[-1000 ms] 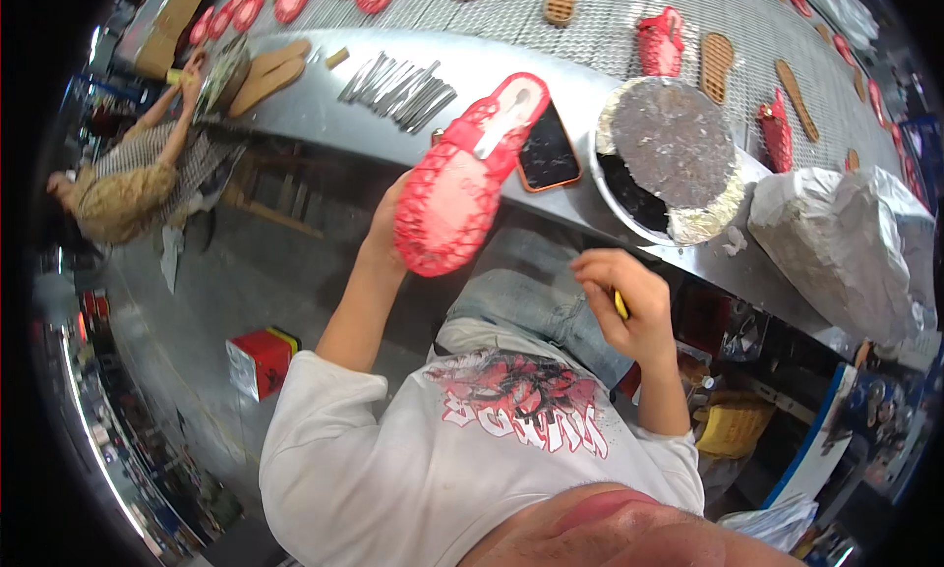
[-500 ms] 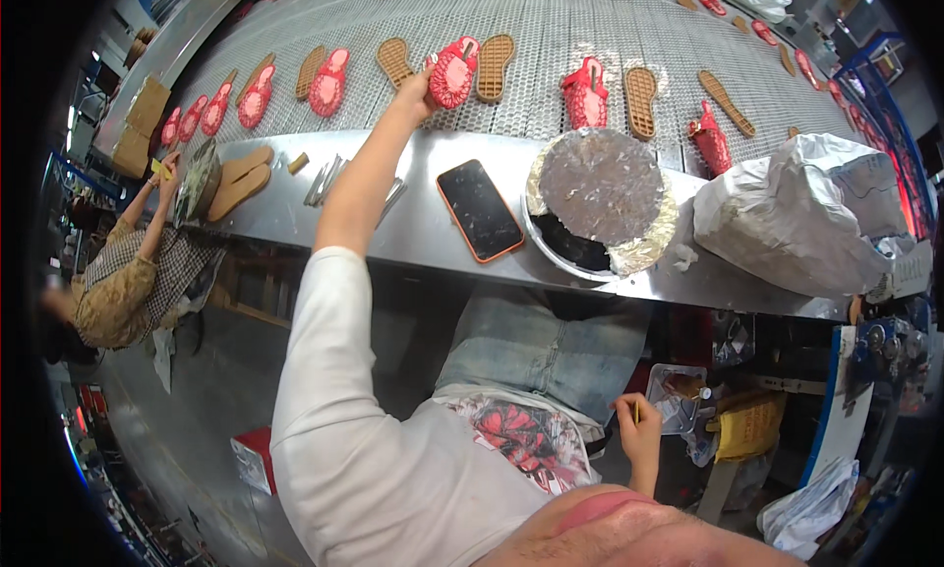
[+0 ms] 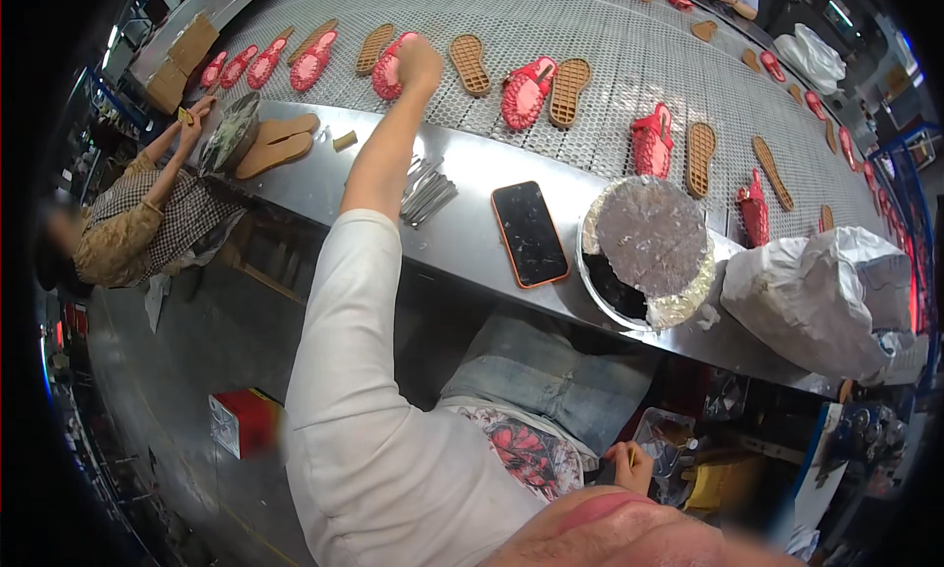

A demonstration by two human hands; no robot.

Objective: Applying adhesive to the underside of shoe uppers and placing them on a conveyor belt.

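One red woven slipper [image 3: 386,72] lies on the mesh conveyor [image 3: 629,65], just past the far edge of the steel bench [image 3: 467,188]. The left hand [image 3: 420,67] is curled against the slipper's right side; its fingertips are hidden, so I cannot tell whether it is clamped there. Well apart, the right hand [image 3: 634,462] is below the bench's near edge at the person's waist, curled round a slim yellow tool [image 3: 631,455]. A red-and-black graphic [image 3: 519,454] prints the shirt front; markings on a red box [image 3: 256,421] on the floor are too small to read. Close to the bench's near edge lies an orange-cased phone [image 3: 531,235]; metal strips [image 3: 426,195] lie left of it.
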